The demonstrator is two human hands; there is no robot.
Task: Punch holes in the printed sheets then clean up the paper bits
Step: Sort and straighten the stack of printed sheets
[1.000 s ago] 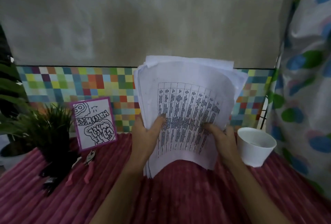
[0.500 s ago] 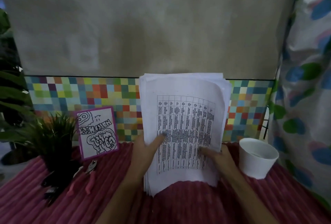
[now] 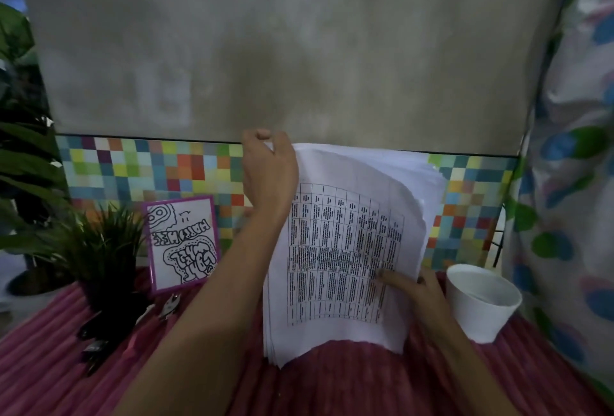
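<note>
Fingers (image 3: 262,138) of L hand (image 3: 269,173) pinch upper-left corner of white stack of printed table sheets (image 3: 342,249), frame centre; 0.5 s ago that hand held the lower-left edge. R hand (image 3: 412,289) still grips lower-right edge, thumb in front, other fingers hidden behind. Small metal tool w/ pink handles (image 3: 167,307), lower left: dim, hard to make out.

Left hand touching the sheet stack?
Touching. Head view: the left hand pinches the top left corner of the sheet stack, with paper showing between its curled fingers.

pink ribbed cloth (image 3: 332,389) bears white cup (image 3: 481,302), potted plant (image 3: 103,249), framed drawing (image 3: 182,244) and a plier-like tool (image 3: 170,305).
</note>
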